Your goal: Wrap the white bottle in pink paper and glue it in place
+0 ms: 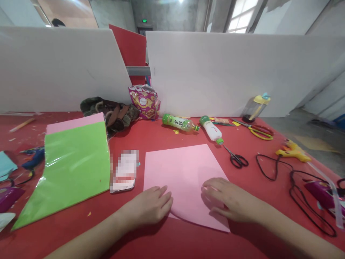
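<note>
A pink craft sheet (180,172) lies in front of me on the red table, its near edge curving up towards the left. My left hand (153,204) is at the near left corner of this sheet, fingers bent over the edge; the thumb and the corner are hidden beneath. On the right side, my right hand (226,198) rests over the sheet with fingers stretched and the thumb apart from them. Just left of the sheet lies a phone-like slab (125,172), its face blurred out. Black-handled scissors (237,159) lie beyond my right hand.
A green sheet pack (77,165) lies left. Behind are a camouflage bag (113,113), a snack bag (145,102), a green-labelled bottle (179,123) and a white bottle (211,130). A yellow glue gun (293,151) with black cord is right. White boards (215,72) wall the back.
</note>
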Demonstrator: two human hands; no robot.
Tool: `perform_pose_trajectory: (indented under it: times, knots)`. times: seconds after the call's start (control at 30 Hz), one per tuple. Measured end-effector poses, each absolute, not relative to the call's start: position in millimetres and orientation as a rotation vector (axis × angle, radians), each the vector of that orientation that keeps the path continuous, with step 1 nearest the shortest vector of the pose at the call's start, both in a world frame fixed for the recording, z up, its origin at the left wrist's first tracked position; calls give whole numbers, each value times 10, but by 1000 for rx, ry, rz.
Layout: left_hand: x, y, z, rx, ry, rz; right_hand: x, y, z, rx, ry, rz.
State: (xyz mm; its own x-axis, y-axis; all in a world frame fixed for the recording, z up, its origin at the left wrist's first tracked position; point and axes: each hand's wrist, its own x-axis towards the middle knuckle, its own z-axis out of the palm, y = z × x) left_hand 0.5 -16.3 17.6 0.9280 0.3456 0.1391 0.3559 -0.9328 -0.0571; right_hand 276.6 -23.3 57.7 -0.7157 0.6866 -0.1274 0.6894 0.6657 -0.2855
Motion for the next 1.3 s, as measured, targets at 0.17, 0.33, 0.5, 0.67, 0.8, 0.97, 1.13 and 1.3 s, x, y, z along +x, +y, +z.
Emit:
perform_pose_trajectory:
  times: [0.17, 0.33, 0.5, 0.67, 0.8, 0.97, 1.13, 1.3]
  knots:
    - [16, -152, 231, -2954, -460, -186, 2569, -330, 663, 1072, 2860, -603]
    - [3, -141, 259, -2969, -470, -255, 2468, -399, 548, 1112, 2907, -439]
    - [-43, -189, 111, -2718, -854, -626, 2498, -311, 562, 1304, 2832, -454]
    - [41, -166, 75, -2401, -1268, -986, 2644, -67, 783, 1854, 2873, -443]
    - [91, -107, 80, -2568, -1459, -788, 2783, 173, 839, 2326, 2820, -292]
    - [96, -106, 42, -2628, -1468, -742, 2806, 238, 835, 2229, 2781, -456]
    - [107, -122, 40, -2642, -1442, -807, 2682, 148, 859, 1477, 2804, -1039]
    - [93, -118, 11, -2653, -1380, -805, 2560, 310, 653, 1771, 2615, -1245]
